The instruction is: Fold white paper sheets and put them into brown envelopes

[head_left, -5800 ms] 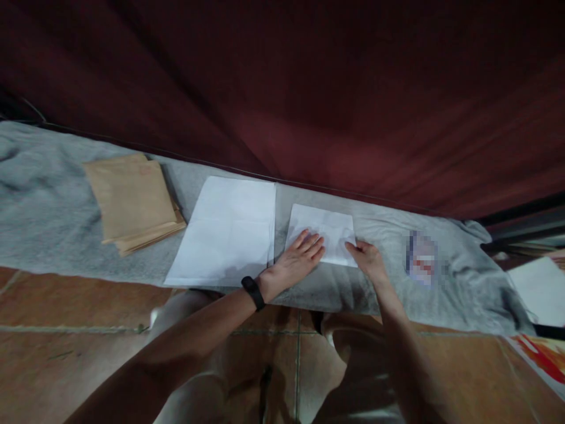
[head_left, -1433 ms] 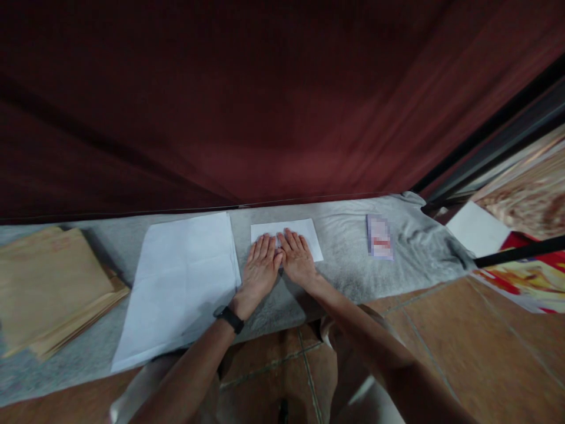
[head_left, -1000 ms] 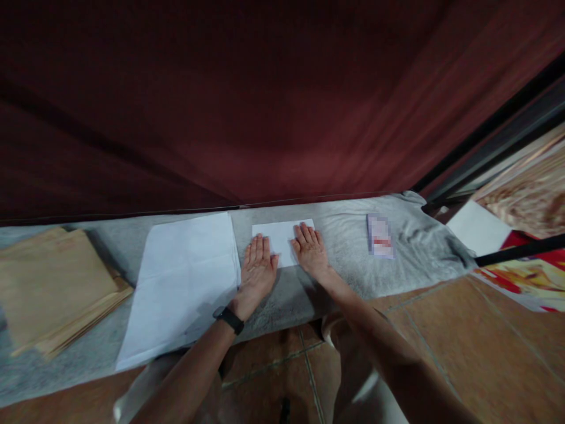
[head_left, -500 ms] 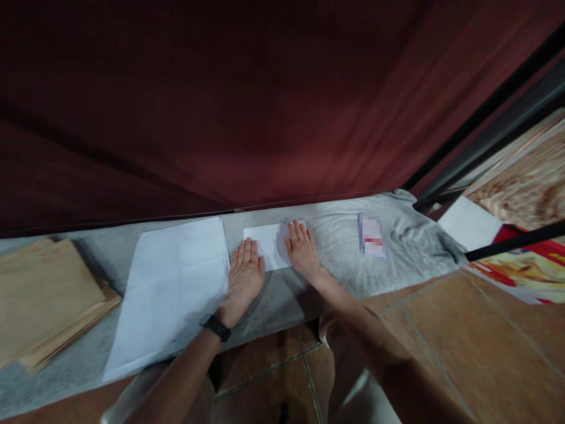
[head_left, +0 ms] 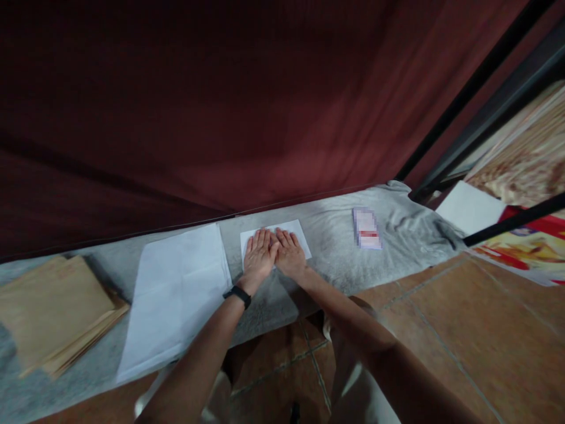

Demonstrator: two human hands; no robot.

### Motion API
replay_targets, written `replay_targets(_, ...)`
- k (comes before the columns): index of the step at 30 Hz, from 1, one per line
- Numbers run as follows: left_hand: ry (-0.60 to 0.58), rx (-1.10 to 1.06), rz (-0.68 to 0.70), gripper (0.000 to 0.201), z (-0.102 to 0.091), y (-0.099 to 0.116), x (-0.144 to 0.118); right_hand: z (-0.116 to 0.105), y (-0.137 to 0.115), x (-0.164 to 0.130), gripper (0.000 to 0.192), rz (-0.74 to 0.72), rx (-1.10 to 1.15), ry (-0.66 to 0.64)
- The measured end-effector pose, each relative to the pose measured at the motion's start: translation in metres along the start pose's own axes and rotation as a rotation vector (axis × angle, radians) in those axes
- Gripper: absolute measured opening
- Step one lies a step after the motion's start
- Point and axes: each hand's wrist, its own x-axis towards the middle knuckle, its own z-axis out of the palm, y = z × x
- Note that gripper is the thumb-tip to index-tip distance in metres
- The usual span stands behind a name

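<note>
No writing can be read anywhere: the small packet (head_left: 366, 228) toward the right end of the grey cloth (head_left: 335, 265) is blurred to white with a red band.

The folded white paper (head_left: 298, 235) lies on the cloth close to its far edge, near the middle, its long axis running along that edge, left to right. Both hands rest flat on it, side by side and touching. The left hand (head_left: 259, 258) has its fingers straight and pressed together, palm down, pointing at the far edge; a black band (head_left: 237, 294) circles that wrist. The right hand (head_left: 288, 257) lies the same way, fingers close together, slightly fanned.

Just left of the paper lies a stack of large white sheets (head_left: 174, 294), reaching the cloth's near edge. Brown envelopes (head_left: 53, 312) sit near the left end. A dark red curtain (head_left: 220, 106) hangs behind.
</note>
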Motion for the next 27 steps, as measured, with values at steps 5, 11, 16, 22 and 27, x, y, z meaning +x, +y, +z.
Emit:
replay_targets(5, 0.030, 0.042, -0.022, 0.061, 0.000, -0.013, -0.015, 0.001, 0.003, -0.002, 0.052, 0.022, 0.023, 0.036)
replay_targets(11, 0.085, 0.034, -0.117, 0.063, 0.001, -0.029, -0.026, 0.000, 0.019, -0.004, 0.055, 0.119, -0.018, 0.066)
replay_targets(16, 0.111, 0.028, -0.146, 0.065, 0.002, -0.036, -0.037, -0.004, 0.037, -0.012, 0.062, 0.203, -0.058, 0.116)
replay_targets(22, 0.142, -0.010, -0.191, 0.064, 0.003, -0.037, -0.044, -0.026, 0.052, -0.017, 0.053, 0.323, -0.070, 0.114)
replay_targets(27, 0.172, 0.003, -0.217, 0.064, 0.004, -0.033, -0.045, -0.042, 0.057, -0.012, 0.030, 0.438, 0.043, 0.053)
